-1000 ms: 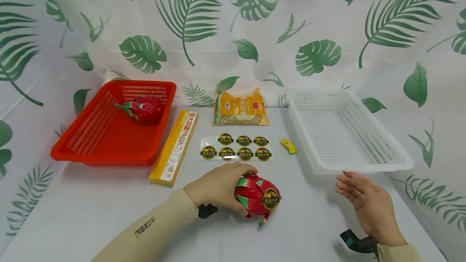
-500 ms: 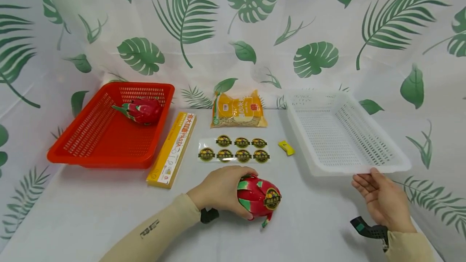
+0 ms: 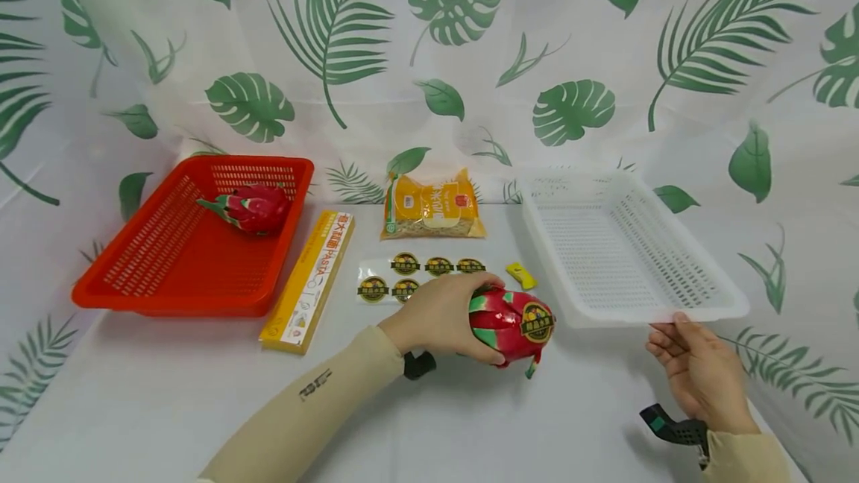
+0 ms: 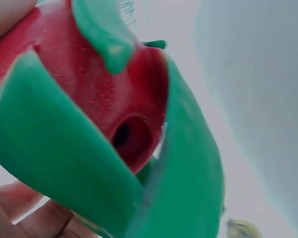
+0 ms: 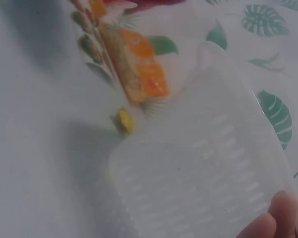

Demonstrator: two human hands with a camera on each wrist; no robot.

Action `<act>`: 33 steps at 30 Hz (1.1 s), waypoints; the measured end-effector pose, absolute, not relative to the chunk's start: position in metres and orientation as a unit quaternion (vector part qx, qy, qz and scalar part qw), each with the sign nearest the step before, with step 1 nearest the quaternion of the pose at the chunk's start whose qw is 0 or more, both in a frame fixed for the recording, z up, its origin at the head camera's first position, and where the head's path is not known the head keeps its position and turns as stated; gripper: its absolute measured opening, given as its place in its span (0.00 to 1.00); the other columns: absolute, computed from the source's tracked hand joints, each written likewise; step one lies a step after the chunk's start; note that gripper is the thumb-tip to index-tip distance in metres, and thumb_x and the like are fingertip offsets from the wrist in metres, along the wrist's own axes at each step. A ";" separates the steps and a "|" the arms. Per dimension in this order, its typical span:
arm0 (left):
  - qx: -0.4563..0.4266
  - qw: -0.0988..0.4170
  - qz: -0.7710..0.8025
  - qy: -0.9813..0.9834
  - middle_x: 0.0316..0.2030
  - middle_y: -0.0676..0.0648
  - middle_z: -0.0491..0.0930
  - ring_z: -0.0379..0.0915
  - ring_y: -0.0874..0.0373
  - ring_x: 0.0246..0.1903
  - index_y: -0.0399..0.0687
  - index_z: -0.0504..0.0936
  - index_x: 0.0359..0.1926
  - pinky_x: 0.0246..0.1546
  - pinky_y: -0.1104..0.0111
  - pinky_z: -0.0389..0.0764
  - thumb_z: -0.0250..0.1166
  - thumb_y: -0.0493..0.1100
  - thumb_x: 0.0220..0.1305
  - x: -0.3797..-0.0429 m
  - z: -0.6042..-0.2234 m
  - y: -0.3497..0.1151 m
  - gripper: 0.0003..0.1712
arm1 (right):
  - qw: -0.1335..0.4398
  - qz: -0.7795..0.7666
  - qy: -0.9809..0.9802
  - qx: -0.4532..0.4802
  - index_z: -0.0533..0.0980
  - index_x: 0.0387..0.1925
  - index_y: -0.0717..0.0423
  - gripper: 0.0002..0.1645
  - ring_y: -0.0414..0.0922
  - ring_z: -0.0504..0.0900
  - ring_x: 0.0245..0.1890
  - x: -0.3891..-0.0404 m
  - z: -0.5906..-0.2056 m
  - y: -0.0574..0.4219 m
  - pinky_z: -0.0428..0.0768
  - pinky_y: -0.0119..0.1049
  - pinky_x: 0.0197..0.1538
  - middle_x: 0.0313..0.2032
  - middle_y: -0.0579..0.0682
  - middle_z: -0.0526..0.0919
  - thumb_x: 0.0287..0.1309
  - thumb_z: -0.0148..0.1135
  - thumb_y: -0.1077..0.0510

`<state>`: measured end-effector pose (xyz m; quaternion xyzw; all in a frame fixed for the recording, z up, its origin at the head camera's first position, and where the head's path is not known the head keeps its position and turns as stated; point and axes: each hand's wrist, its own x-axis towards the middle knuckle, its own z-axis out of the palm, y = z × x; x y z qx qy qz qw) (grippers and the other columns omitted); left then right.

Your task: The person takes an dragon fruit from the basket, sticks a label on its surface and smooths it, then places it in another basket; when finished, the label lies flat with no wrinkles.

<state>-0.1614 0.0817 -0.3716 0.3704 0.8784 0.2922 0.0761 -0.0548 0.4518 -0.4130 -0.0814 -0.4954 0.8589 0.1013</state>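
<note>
My left hand [image 3: 448,315] grips a red dragon fruit [image 3: 505,323] with green scales and a round black-and-gold sticker on its right end. It is held over the middle of the table, partly covering the sticker sheet [image 3: 373,289]. Up close in the left wrist view, the dragon fruit [image 4: 94,94] shows a small hole between its green scales. At right, my right hand [image 3: 705,371] pinches the front rim of a white plastic basket [image 3: 617,315], thumb on top and fingers below. In the right wrist view, fingertips [image 5: 284,208] touch that basket's edge.
A red basket [image 3: 194,304] at left holds another dragon fruit [image 3: 251,209]. Beside it lies a yellow pasta box [image 3: 309,282]. An orange bag of grain [image 3: 432,206] stands at the back. A small yellow packet [image 3: 521,275] lies near the white basket's left side.
My left hand has carried the dragon fruit to the right and away from me, partly over the sticker sheet. My right hand has shifted right along the white basket's rim and taken hold of it.
</note>
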 end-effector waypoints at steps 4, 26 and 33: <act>0.367 0.066 0.312 0.874 0.54 0.58 0.82 0.76 0.64 0.50 0.65 0.71 0.68 0.43 0.73 0.82 0.80 0.71 0.45 -0.178 -0.359 0.102 0.51 | 0.103 0.861 -0.494 -0.064 0.83 0.41 0.58 0.16 0.43 0.90 0.32 -0.055 -0.415 0.452 0.88 0.33 0.38 0.34 0.51 0.91 0.79 0.49 0.60; 0.358 0.036 0.231 0.904 0.53 0.64 0.81 0.75 0.69 0.45 0.67 0.68 0.70 0.40 0.76 0.80 0.74 0.75 0.46 -0.241 -0.301 0.236 0.52 | 0.121 0.859 -0.495 -0.046 0.83 0.39 0.61 0.18 0.42 0.87 0.29 -0.056 -0.410 0.451 0.87 0.32 0.37 0.33 0.51 0.92 0.79 0.47 0.62; 0.360 0.013 0.196 0.912 0.46 0.65 0.81 0.75 0.71 0.41 0.67 0.71 0.66 0.37 0.75 0.80 0.76 0.74 0.46 -0.249 -0.310 0.277 0.48 | 0.115 0.852 -0.509 -0.049 0.82 0.39 0.59 0.17 0.40 0.86 0.29 -0.052 -0.412 0.450 0.86 0.31 0.38 0.33 0.49 0.91 0.80 0.47 0.61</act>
